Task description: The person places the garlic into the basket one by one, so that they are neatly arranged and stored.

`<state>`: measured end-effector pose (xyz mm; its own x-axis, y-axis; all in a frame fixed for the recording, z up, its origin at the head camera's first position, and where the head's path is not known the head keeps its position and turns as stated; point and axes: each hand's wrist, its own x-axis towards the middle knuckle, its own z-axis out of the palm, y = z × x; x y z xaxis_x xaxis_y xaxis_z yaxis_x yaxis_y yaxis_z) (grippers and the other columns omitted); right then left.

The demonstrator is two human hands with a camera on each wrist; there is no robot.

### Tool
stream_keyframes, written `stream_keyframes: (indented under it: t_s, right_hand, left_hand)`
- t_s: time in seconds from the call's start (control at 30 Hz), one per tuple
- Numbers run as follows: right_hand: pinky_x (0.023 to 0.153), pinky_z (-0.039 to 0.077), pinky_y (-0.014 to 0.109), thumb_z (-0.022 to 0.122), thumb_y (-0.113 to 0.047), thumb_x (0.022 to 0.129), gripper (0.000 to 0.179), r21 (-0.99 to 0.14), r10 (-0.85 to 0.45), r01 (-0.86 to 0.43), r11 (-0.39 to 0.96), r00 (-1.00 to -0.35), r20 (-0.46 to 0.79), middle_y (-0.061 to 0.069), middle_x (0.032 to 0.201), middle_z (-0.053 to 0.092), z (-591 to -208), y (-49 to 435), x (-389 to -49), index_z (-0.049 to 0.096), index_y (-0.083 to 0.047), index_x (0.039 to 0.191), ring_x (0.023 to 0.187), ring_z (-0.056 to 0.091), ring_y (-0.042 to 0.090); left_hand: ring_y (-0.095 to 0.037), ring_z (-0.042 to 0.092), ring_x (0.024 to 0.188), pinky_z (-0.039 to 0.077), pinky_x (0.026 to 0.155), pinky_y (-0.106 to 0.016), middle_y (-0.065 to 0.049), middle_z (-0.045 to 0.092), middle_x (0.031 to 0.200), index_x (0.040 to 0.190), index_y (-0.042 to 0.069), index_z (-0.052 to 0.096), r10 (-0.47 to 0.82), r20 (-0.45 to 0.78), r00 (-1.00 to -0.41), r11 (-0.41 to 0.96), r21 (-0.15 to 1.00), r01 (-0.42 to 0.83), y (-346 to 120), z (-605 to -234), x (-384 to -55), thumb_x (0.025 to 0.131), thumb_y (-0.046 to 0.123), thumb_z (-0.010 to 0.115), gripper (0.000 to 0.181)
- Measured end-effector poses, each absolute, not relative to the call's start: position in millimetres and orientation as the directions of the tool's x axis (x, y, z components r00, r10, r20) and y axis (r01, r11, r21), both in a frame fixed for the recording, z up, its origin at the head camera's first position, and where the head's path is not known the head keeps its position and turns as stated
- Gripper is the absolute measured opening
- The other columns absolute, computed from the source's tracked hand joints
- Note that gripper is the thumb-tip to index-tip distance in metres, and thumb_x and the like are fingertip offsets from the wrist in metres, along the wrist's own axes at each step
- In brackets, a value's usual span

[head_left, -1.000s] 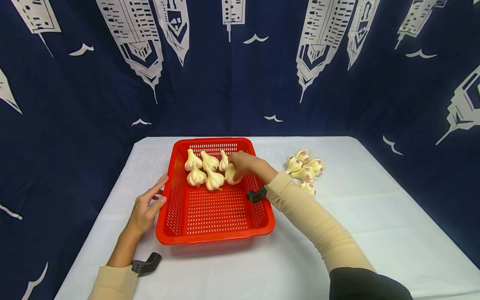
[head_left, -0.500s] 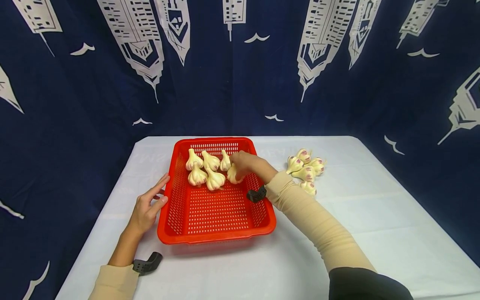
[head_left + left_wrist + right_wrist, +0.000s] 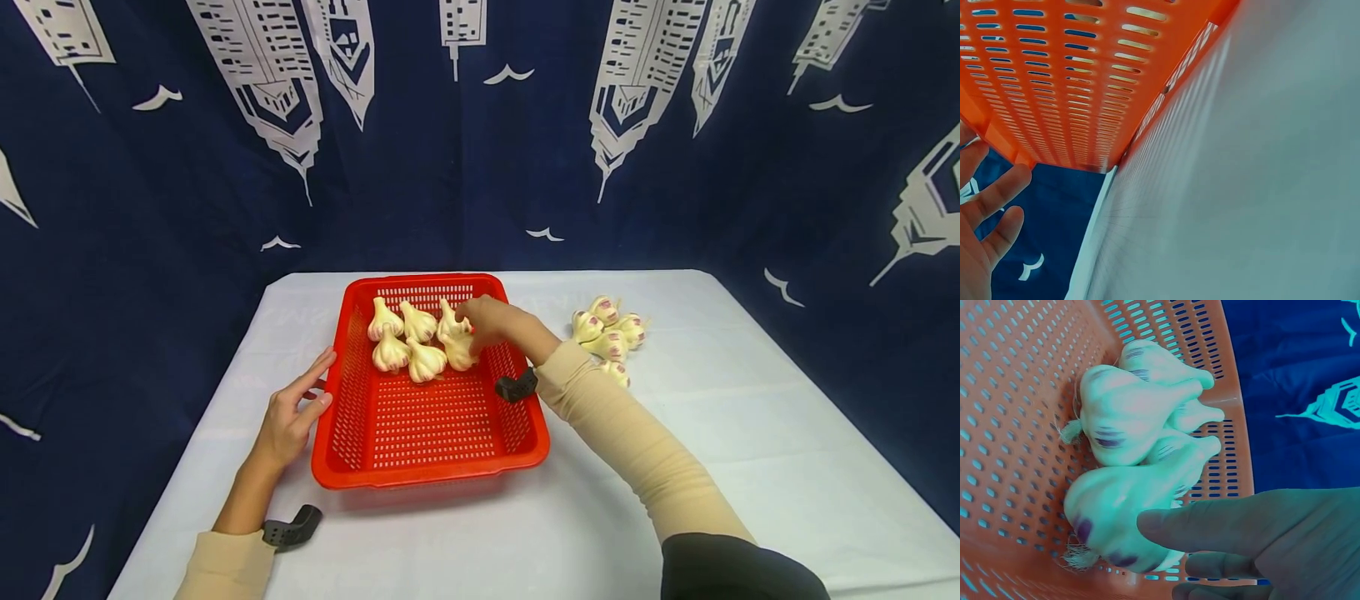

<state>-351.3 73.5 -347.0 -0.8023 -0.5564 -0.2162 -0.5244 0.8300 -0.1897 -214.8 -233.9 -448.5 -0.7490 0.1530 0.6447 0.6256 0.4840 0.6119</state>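
Note:
A red perforated plastic basket (image 3: 431, 475) stands on the white table. Several garlic bulbs lie in two rows at its far end. My left hand (image 3: 288, 421) rests its fingertips against the basket's left rim, fingers spread; the left wrist view has those fingers (image 3: 1007, 187) beside the basket wall. Inside the basket, my right hand (image 3: 495, 323) is at the rightmost front garlic bulb (image 3: 457, 354). The right wrist view has its extended thumb overlapping that bulb (image 3: 1107, 509), other fingers loosely extended below; a red gap shows between hand and bulb in the head view.
More garlic bulbs (image 3: 611, 343) lie in a loose cluster on the table (image 3: 720, 417), right of the basket. A dark blue curtain (image 3: 420, 183) with white building prints hangs behind the table's far edge.
My right hand has eased slightly right, its thumb drawing off the front bulb. That bulb has settled closer to the bulb behind it. My left hand keeps its place on the rim.

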Motion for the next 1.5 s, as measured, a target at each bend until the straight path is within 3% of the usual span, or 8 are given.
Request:
stream_keyframes:
  t_s: [0.3, 0.73, 1.1, 1.5]
  right_hand:
    - [0.081, 0.05, 0.034, 0.081, -0.013, 0.079, 0.056, -0.242, -0.599, -0.561, 0.792, -0.789, -0.132, 0.016, 0.109, 0.067, -337.2, 84.2, -347.7, 0.061, -0.001, 0.13, 0.091, 0.056, 0.022]
    - [0.089, 0.051, 0.038, 0.078, -0.023, 0.084, 0.051, -0.332, -0.598, -0.563, 0.757, -0.802, -0.002, 0.016, 0.114, 0.068, -324.3, 112.6, -340.8, 0.061, -0.001, 0.127, 0.102, 0.062, 0.028]
    - [0.082, 0.056, 0.037, 0.078, -0.021, 0.085, 0.05, -0.451, -0.584, -0.55, 0.703, -0.808, 0.075, 0.018, 0.111, 0.068, -322.4, 139.3, -336.9, 0.061, 0.002, 0.127, 0.097, 0.069, 0.028]
    - [0.077, 0.057, 0.037, 0.077, -0.021, 0.085, 0.045, -0.523, -0.497, -0.488, 0.699, -0.857, 0.136, 0.015, 0.105, 0.068, -326.3, 173.9, -333.7, 0.063, 0.0, 0.122, 0.091, 0.068, 0.026]
  left_hand:
    - [-0.008, 0.059, 0.092, 0.043, 0.077, -0.014, -0.017, 0.052, 0.143, 0.139, 0.001, 0.055, 0.149, 0.652, -0.744, 0.476, 0.612, 0.632, -232.3, -446.3, -214.2, 0.086, 0.0, 0.056, 0.053]
    - [0.0, 0.058, 0.092, 0.043, 0.076, -0.015, -0.016, 0.052, 0.143, 0.139, 0.001, 0.055, 0.131, 0.65, -0.748, 0.471, 0.624, 0.624, -232.2, -447.0, -213.2, 0.086, 0.0, 0.055, 0.053]
    - [0.0, 0.057, 0.092, 0.043, 0.077, -0.015, -0.016, 0.052, 0.144, 0.14, 0.0, 0.054, 0.128, 0.65, -0.749, 0.469, 0.626, 0.623, -231.2, -449.5, -214.2, 0.086, 0.0, 0.053, 0.053]
    - [0.001, 0.057, 0.092, 0.043, 0.077, -0.015, -0.016, 0.051, 0.144, 0.139, -0.001, 0.054, 0.128, 0.644, -0.754, 0.47, 0.63, 0.618, -230.1, -451.0, -213.7, 0.086, -0.001, 0.053, 0.053]
